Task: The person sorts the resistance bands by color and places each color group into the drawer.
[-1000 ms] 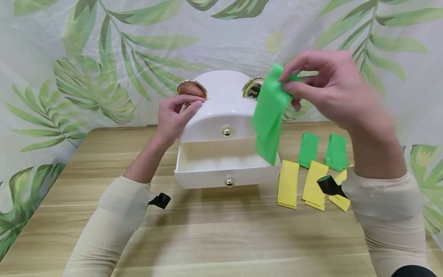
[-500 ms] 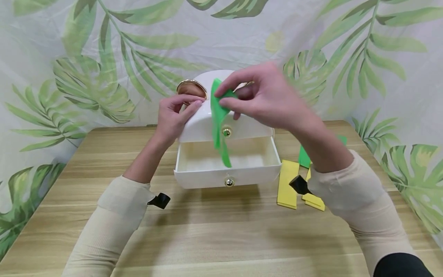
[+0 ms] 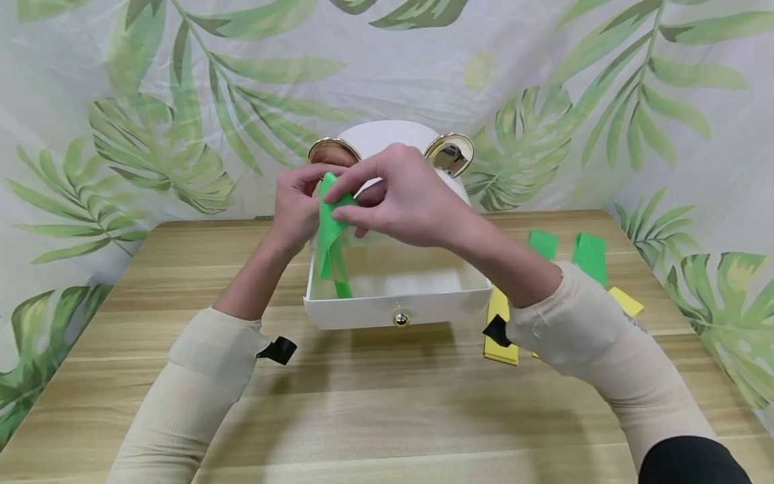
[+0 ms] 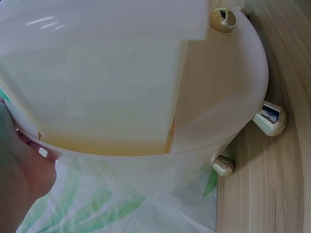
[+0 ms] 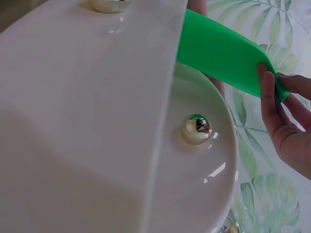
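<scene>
A white drawer box with gold ear-like discs stands on the table, its lower drawer pulled out. My left hand holds the box's upper left side beside the left gold disc; the left wrist view has this hand at the shell's edge. Between thumb and fingers, my right hand pinches a folded green cloth. The cloth hangs down in front of the box, over the drawer's left end. In the right wrist view the green cloth stretches from the fingertips past the drawer front's edge.
Right of the box lie folded green cloths and folded yellow cloths, partly hidden by my right arm. The wooden table runs back to a leaf-patterned cloth backdrop.
My right hand has carried the green cloth leftward, from the box's right side across its front to near my left hand. The left hand has stayed on the box.
</scene>
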The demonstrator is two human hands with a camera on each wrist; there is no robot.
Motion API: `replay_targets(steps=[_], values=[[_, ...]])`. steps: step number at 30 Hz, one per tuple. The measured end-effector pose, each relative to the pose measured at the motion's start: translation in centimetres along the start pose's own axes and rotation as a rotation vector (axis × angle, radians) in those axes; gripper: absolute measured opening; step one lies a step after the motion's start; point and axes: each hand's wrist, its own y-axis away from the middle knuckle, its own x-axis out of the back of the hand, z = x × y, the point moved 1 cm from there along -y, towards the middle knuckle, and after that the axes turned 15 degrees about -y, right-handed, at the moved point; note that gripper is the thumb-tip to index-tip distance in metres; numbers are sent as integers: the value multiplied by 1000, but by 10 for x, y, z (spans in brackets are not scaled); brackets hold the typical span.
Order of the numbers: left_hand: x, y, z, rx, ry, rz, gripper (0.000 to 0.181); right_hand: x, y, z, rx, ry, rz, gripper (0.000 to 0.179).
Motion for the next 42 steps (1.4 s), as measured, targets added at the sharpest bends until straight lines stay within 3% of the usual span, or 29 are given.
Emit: replay_targets(steps=[6,15,22,34,42], values=[[1,-1,0,-17,-71,-20,11,6,15,12,-93,46,-11,14],[-1,-1,2,7,-84,-5,21,24,49,24,-166,159,4,13],[-1,-1,2,17,-98,2,20,32,70,41,-272,194,-13,12],[-3,-1,-1,13,-72,10,21,42,91,64,-338,210,18,8],[-3,-1,-1,21,-70,15,21,48,92,59,-297,313,-22,8]])
